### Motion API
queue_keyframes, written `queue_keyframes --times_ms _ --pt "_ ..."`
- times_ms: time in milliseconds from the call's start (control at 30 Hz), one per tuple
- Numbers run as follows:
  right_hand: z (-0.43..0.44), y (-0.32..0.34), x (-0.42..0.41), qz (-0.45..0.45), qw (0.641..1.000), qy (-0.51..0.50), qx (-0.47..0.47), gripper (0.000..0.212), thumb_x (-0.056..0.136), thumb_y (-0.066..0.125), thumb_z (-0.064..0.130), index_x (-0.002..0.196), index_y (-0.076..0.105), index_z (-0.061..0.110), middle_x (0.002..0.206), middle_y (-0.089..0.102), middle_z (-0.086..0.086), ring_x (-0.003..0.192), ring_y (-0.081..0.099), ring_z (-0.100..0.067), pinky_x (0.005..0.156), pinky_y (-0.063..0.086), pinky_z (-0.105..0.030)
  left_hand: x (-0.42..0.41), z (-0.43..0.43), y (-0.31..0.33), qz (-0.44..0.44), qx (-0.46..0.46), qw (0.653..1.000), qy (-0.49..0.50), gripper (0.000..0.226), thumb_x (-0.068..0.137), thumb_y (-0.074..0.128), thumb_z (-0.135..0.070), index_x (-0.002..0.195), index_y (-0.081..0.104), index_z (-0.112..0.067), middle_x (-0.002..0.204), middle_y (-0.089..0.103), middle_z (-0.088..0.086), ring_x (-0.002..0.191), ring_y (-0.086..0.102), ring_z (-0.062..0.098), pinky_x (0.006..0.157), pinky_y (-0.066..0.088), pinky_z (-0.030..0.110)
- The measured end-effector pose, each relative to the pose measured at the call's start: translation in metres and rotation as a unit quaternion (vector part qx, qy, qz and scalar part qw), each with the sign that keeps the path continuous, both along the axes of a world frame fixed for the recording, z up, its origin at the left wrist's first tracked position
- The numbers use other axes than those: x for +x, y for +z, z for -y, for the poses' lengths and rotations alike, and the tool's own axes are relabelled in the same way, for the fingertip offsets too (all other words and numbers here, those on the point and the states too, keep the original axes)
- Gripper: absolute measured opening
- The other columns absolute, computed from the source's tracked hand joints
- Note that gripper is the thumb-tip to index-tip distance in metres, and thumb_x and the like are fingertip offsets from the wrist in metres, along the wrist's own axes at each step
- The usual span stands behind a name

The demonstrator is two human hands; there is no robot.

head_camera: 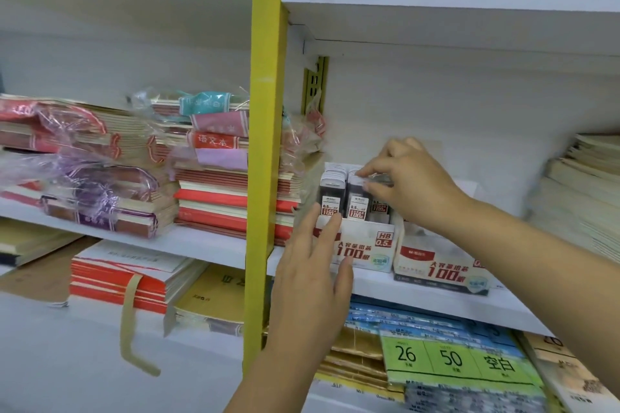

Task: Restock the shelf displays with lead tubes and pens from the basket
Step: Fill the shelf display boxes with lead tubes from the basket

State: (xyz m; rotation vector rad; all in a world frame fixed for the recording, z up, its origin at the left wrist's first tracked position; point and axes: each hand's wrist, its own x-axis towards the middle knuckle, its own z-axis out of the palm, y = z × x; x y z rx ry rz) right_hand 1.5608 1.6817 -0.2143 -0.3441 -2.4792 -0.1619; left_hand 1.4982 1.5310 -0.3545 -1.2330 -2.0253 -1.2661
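White shelf (436, 305) holds a display box (364, 246), another box (439, 268), paper stacks (583, 204).

White shelves (201, 241) of notebooks (214, 184)
Wrapped stacks fill the left side, up to a yellow post (265, 144) — a green number card (453, 359) lies lower down, near the right edge.

— Where's the display box (364, 245)?
— On the shelf (375, 287), with lead tubes (357, 198) standing in it; a second box (436, 265) sits just right of it.
— And left of it?
— First the post (268, 111), then stacked notebooks (214, 184). Below it lie paper packs (453, 359).
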Motion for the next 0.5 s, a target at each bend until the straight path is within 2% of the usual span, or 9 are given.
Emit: queue_keyframes --times_ms 100,167,200,233,300,367,400,433,500 --pt "0.008 -0.005 0.014 -0.019 1.000 -0.013 0.016 0.037 0.095 0.056 0.034 0.132 0.058 0.032 0.106 0.048 0.008 0.106 0.034 -0.009 0.087 0.031 -0.024 0.008 0.011 -0.002 -0.013 0.021 1.000 0.017 0.055 0.097 0.061 -0.027 0.149 0.043 -0.028 0.161 0.028 -0.009 0.146 0.025 0.009 0.114 0.025 0.019" --pt "0.025 -0.016 0.042 -0.112 0.993 0.044 -0.010 0.031 0.096 0.055 0.026 0.127 0.062 0.026 0.100 0.053 0.008 0.100 0.040 -0.008 0.086 0.033 -0.019 0.018 0.022 -0.013 -0.023 0.055 0.998 0.008 0.043 0.095 0.062 -0.021 0.137 0.054 -0.026 0.140 0.048 -0.010 0.129 0.041 0.007 0.104 0.024 0.005" --pt "0.035 -0.028 0.060 -0.155 0.983 0.088 -0.044 0.025 0.096 0.055 0.023 0.119 0.065 0.025 0.094 0.056 0.010 0.093 0.045 -0.006 0.081 0.037 -0.018 0.024 0.027 -0.023 -0.024 0.059 0.998 -0.005 0.037 0.094 0.059 -0.023 0.131 0.057 -0.028 0.128 0.050 -0.014 0.119 0.046 0.005 0.098 0.027 0.001" --pt "0.047 -0.046 0.080 -0.182 0.969 0.135 -0.097 0.020 0.097 0.054 0.024 0.112 0.066 0.028 0.091 0.059 0.014 0.087 0.051 -0.004 0.076 0.041 -0.015 0.030 0.031 -0.036 -0.011 0.044 0.999 -0.024 0.033 0.094 0.055 -0.026 0.126 0.057 -0.030 0.119 0.048 -0.019 0.110 0.048 0.001 0.094 0.032 0.002" --pt "0.066 -0.094 0.116 -0.178 0.944 0.180 -0.211 0.016 0.095 0.053 0.028 0.103 0.065 0.035 0.090 0.063 0.015 0.083 0.060 -0.008 0.068 0.044 -0.013 0.042 0.041 -0.072 0.051 -0.054 0.994 -0.077 0.030 0.096 0.052 -0.029 0.126 0.056 -0.033 0.111 0.044 -0.023 0.101 0.051 0.000 0.085 0.045 0.012" --pt "0.070 -0.154 0.142 -0.113 0.931 0.143 -0.317 0.016 0.095 0.055 0.026 0.099 0.065 0.038 0.087 0.063 0.015 0.073 0.059 -0.005 0.060 0.042 -0.012 0.051 0.054 -0.121 0.102 -0.217 0.963 -0.126 0.032 0.100 0.053 -0.028 0.132 0.053 -0.030 0.118 0.045 -0.016 0.104 0.054 0.003 0.084 0.052 0.029" --pt "0.066 -0.188 0.150 -0.053 0.920 0.102 -0.375 0.019 0.097 0.055 0.023 0.099 0.065 0.039 0.086 0.062 0.015 0.068 0.057 -0.002 0.056 0.040 -0.011 0.053 0.060 -0.145 0.119 -0.302 0.936 -0.140 0.035 0.101 0.053 -0.029 0.136 0.051 -0.027 0.127 0.046 -0.010 0.110 0.055 0.008 0.089 0.050 0.032" --pt "0.060 -0.225 0.158 0.025 0.899 0.052 -0.433 0.020 0.098 0.055 0.022 0.104 0.064 0.040 0.087 0.060 0.014 0.067 0.055 0.001 0.055 0.038 -0.010 0.055 0.064 -0.170 0.138 -0.377 0.904 -0.147 0.038 0.102 0.053 -0.030 0.139 0.049 -0.023 0.135 0.046 -0.004 0.117 0.055 0.014 0.093 0.048 0.032" --pt "0.044 -0.301 0.170 0.182 0.835 -0.050 -0.516 0.024 0.098 0.053 0.023 0.120 0.059 0.031 0.104 0.060 0.010 0.081 0.057 0.002 0.061 0.040 -0.012 0.058 0.069 -0.217 0.187 -0.467 0.853 -0.141 0.040 0.102 0.054 -0.029 0.139 0.050 -0.015 0.140 0.047 0.006 0.124 0.053 0.023 0.099 0.040 0.031"
